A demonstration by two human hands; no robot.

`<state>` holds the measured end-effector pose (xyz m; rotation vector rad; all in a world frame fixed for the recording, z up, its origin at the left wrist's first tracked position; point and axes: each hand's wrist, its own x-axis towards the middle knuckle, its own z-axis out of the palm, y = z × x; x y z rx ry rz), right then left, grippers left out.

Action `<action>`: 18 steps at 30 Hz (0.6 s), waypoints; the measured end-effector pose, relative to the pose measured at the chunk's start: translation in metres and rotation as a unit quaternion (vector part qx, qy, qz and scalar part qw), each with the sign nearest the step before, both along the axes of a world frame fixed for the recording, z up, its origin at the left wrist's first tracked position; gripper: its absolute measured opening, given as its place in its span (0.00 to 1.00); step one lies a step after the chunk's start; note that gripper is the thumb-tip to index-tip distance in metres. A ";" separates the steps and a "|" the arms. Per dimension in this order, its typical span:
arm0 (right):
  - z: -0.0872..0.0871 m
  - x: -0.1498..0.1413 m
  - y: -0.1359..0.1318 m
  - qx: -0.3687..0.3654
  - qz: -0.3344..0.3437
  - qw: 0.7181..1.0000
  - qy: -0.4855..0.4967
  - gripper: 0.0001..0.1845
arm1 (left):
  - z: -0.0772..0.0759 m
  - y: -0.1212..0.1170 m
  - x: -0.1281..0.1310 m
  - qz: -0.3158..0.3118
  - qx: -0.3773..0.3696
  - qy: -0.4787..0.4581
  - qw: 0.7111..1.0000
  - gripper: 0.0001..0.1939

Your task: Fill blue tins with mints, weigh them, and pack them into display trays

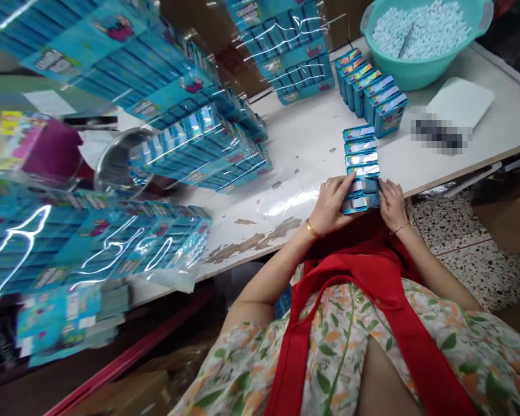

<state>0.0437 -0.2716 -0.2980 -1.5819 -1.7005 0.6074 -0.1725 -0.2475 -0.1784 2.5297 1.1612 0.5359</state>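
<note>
A short row of small blue candy boxes (361, 157) stands near the table's front edge, close to my body. My left hand (333, 201) presses along the left side of the nearest boxes, its thumb side against them. From the other side my right hand (392, 203) holds the same boxes, fingers bent against their edge. Just behind the row stands a second group of blue candy boxes (390, 112), set close together. The undersides of the held boxes are hidden.
A turquoise basin (411, 68) of pale blue candies, with a utensil in it, stands at the back right. Beside it lies a white lid-like piece (463, 101). Plastic-wrapped stacks of blue boxes (190, 144) crowd the left, around a metal bowl (121, 164).
</note>
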 end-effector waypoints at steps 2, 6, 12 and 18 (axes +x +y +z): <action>0.000 0.001 0.000 0.000 0.001 1.000 0.003 0.29 | 0.003 -0.001 0.006 -0.010 0.014 0.032 0.999 0.48; -0.002 0.005 0.002 -0.005 0.012 1.000 0.003 0.28 | 0.009 -0.001 0.014 -0.036 0.016 0.078 0.996 0.45; -0.001 0.008 0.002 -0.007 0.033 0.999 -0.011 0.30 | 0.011 -0.002 0.017 -0.046 -0.004 0.117 0.992 0.45; 0.004 0.005 -0.001 -0.023 0.031 0.999 -0.003 0.29 | 0.010 0.000 0.032 0.019 -0.012 0.132 0.991 0.45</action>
